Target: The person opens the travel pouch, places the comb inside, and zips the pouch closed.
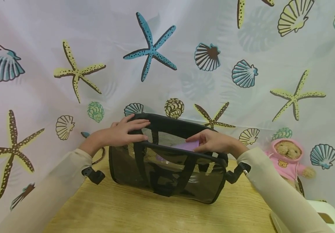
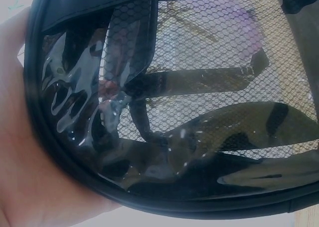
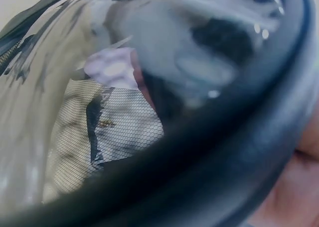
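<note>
Purple item (image 1: 190, 146): right hand (image 1: 215, 141) is pinching it, left hand (image 1: 123, 132) is spreading across bag (image 1: 167, 176); slackening pinch could drop it.

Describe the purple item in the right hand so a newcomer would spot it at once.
On the wooden table stands a black-trimmed bag with see-through sides, its top open. Toward the right end of that opening, the right hand pinches the purple item, partly hidden behind the front rim. Its pale purple sets it apart from the bag's black trim and dark see-through front.
</note>
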Demonstrator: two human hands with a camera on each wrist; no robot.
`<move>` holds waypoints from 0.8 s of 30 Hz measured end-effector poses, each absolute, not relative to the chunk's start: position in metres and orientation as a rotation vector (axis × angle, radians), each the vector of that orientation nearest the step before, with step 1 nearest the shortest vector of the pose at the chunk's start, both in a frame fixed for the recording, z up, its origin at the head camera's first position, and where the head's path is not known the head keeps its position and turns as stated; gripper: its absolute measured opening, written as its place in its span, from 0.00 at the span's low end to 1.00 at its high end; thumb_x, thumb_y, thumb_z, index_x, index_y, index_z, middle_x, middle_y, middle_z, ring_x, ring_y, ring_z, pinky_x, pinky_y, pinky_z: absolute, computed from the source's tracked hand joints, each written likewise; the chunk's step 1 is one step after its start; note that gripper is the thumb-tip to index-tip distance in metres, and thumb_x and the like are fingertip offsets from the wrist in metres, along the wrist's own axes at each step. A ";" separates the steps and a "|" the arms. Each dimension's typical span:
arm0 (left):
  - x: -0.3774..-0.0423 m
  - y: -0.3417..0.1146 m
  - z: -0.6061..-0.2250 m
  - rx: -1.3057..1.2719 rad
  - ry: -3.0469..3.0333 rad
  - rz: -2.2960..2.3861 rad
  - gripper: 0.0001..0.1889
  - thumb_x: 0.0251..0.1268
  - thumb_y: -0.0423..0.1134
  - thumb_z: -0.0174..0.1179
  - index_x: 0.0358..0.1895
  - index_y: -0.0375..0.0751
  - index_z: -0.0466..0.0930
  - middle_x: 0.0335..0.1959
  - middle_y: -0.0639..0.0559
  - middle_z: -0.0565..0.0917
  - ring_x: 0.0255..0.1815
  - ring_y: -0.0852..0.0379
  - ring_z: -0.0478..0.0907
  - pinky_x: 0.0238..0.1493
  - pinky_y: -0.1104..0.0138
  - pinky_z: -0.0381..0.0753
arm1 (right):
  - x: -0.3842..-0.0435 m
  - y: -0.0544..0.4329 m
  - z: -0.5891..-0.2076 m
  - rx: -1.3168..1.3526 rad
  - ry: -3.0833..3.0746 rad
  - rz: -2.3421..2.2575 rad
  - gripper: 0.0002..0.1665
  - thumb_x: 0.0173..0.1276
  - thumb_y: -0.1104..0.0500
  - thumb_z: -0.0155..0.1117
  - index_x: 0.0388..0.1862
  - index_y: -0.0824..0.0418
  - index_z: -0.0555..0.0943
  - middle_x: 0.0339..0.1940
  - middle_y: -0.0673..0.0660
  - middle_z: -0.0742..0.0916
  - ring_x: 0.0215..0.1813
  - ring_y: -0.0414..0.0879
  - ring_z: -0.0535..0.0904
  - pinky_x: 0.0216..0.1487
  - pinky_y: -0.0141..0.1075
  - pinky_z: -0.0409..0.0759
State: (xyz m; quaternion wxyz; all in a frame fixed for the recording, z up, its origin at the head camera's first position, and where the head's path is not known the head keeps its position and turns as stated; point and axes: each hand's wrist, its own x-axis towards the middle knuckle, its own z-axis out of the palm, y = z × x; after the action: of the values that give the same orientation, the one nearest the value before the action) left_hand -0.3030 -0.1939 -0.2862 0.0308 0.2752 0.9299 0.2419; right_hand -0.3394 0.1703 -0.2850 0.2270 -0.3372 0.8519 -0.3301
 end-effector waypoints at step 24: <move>-0.303 -0.194 -0.286 0.824 2.867 0.731 0.40 0.74 0.62 0.50 0.84 0.52 0.53 0.87 0.47 0.49 0.86 0.33 0.26 0.72 0.23 0.32 | -0.338 0.162 -0.291 -0.983 2.432 -0.818 0.28 0.76 0.62 0.62 0.72 0.69 0.74 0.54 0.63 0.89 0.37 0.38 0.79 0.39 0.30 0.76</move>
State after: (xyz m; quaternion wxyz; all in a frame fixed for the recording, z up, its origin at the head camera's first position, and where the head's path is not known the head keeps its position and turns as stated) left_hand -0.3026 -0.1940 -0.2856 0.0351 0.2680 0.9329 0.2379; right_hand -0.3378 0.1618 -0.2909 0.1958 -0.3509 0.8679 -0.2919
